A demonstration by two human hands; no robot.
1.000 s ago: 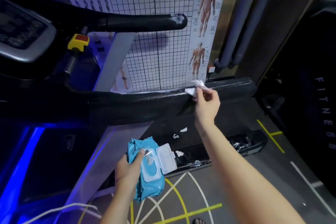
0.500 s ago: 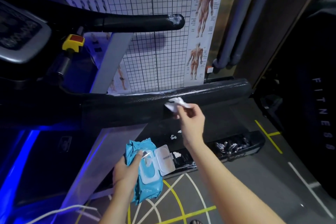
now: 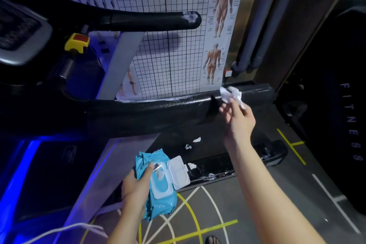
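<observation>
The right hand (image 3: pixel 239 119) pinches a crumpled white wipe (image 3: pixel 230 94) at the right end of the rail (image 3: pixel 158 109). The rail looks wet and shiny, so most wiping seems done. White streaks on its top edge are left. The left hand (image 3: pixel 136 186) grips the blue pack (image 3: pixel 158 190), lid open.
</observation>
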